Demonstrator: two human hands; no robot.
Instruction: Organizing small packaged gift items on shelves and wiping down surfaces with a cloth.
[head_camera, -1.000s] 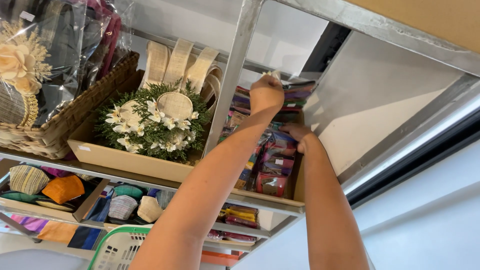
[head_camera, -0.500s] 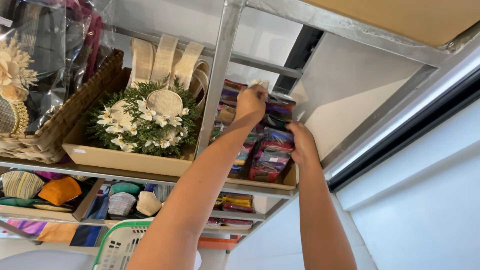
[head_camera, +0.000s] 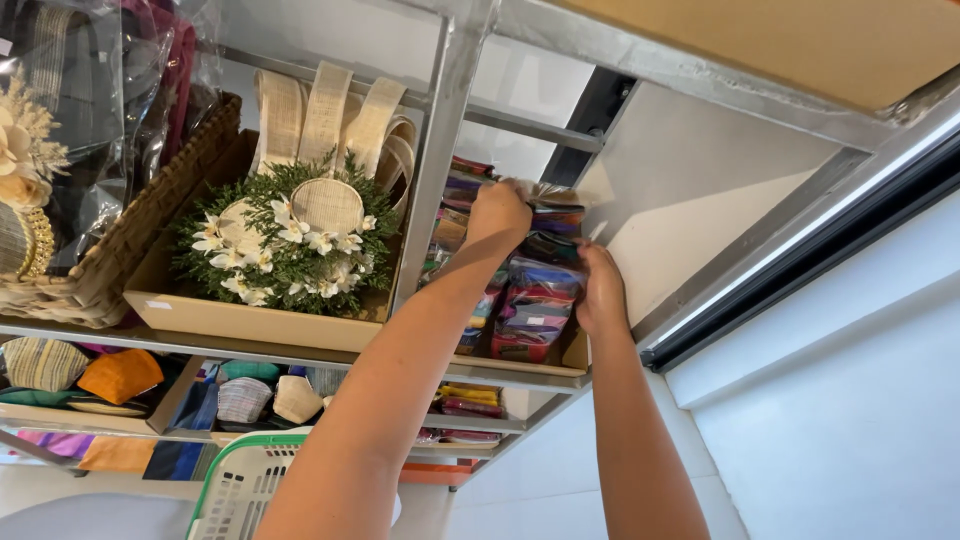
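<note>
While both arms reach up to the shelf, the left hand (head_camera: 497, 212) has its fingers curled shut on the top of a clear-wrapped colourful packet (head_camera: 548, 196) at the upper end of the row, and the right hand (head_camera: 601, 292) lies flat against the side of the packet stack (head_camera: 525, 305); whether its grip is closed on anything I cannot tell.

The packets stand tilted and packed tight in a cardboard tray (head_camera: 575, 352) at the right end of the shelf, next to the grey wall panel (head_camera: 690, 210). In my judgement, pulling one out could drag its neighbours along, and the slick wrapping could let them slide over the tray's low front edge. The reach is overhead, so the hold looks awkward.

A metal upright post (head_camera: 435, 160) stands just left of the left wrist and narrows the way out. Beyond it sits a green wreath with white flowers (head_camera: 280, 240) in a shallow box, then a woven basket (head_camera: 130, 240). Below hang folded cloths, and a green-rimmed plastic basket (head_camera: 245, 480) waits underneath.
</note>
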